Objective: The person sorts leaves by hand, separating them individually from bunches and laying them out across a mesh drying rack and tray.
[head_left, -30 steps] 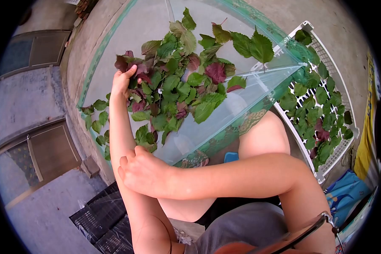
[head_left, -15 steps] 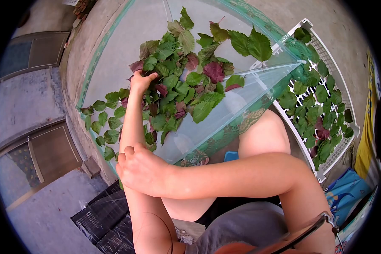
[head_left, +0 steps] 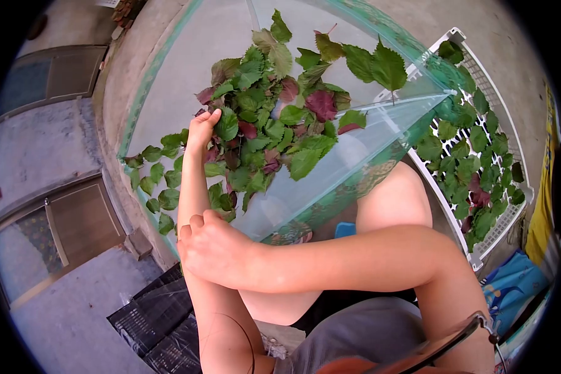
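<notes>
My left hand (head_left: 203,129) reaches to the left edge of a pile of green and purple leaves (head_left: 255,149), thumb and fingers pinched on a green leaf (head_left: 227,123). The pile lies on a pale mesh cover (head_left: 174,81) with green lace edging. Bent across my body, my right hand (head_left: 218,252) rests on my left forearm with its fingers curled round it. Separate green leaves (head_left: 167,199) are spread on the mesh to the left of that forearm.
A white plastic crate (head_left: 511,137) with more leaves on it stands at the right. Beyond it hang yellow and blue cloths (head_left: 511,283). Black plastic sheeting (head_left: 159,318) lies at the lower left, near a wall with framed windows (head_left: 84,221).
My left hand has moved from the pile's upper left edge slightly right and down, and a green leaf is now in its fingers. The right hand still clasps the forearm.
</notes>
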Available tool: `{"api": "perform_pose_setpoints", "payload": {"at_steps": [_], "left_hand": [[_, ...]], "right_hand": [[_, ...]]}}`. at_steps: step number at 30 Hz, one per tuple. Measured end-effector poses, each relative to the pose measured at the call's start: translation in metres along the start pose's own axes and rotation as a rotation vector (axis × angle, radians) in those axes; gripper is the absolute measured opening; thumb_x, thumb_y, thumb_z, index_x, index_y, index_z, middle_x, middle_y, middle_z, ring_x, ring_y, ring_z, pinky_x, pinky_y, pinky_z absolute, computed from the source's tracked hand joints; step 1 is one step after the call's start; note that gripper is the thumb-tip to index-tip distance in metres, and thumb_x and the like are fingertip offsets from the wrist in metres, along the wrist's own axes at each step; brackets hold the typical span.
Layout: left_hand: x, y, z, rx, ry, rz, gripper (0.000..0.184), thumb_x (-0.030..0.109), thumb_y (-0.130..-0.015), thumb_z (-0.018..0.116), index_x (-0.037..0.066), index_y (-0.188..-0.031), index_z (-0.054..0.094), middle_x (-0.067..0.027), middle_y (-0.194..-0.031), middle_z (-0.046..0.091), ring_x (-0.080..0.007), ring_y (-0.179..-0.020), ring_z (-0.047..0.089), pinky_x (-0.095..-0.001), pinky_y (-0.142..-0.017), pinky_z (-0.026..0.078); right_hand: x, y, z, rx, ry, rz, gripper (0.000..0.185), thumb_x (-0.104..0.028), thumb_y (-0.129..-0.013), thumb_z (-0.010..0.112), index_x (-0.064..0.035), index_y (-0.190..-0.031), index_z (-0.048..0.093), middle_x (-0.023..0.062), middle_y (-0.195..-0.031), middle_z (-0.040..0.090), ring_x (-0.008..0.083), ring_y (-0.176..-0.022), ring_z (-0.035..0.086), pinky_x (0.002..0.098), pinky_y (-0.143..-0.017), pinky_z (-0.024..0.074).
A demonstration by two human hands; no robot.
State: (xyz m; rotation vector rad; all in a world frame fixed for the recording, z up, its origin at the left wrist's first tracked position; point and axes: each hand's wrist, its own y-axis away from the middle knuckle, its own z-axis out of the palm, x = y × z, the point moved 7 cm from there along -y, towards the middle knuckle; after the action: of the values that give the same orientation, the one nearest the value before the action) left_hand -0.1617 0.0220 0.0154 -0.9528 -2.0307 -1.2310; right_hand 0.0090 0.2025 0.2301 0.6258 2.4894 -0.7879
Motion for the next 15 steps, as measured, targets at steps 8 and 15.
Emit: {"api": "perform_pose_setpoints", "payload": {"at_steps": [8,15], "left_hand": [[0.031,0.019,-0.035,0.17,0.073,0.149,0.011,0.018,-0.087,0.064,0.008,-0.092,0.066,0.0045,-0.074,0.061,-0.0034,-0.062,0.052,-0.0186,-0.054,0.044],[0.025,0.014,-0.046,0.205,0.07,0.139,0.041,0.006,-0.082,0.067,0.003,-0.12,0.052,-0.0013,-0.081,0.057,-0.0102,-0.07,0.058,-0.023,-0.057,0.049]], "right_hand": [[0.001,0.001,-0.003,0.02,0.008,-0.013,0.013,-0.015,-0.069,0.061,-0.0055,-0.077,0.066,0.0039,-0.071,0.059,0.0181,-0.07,0.057,0.032,-0.059,0.0432],[0.001,0.001,-0.002,-0.02,0.003,-0.02,0.012,-0.015,-0.069,0.061,-0.006,-0.076,0.066,0.0036,-0.07,0.058,0.0171,-0.07,0.056,0.0312,-0.058,0.0418]]}}
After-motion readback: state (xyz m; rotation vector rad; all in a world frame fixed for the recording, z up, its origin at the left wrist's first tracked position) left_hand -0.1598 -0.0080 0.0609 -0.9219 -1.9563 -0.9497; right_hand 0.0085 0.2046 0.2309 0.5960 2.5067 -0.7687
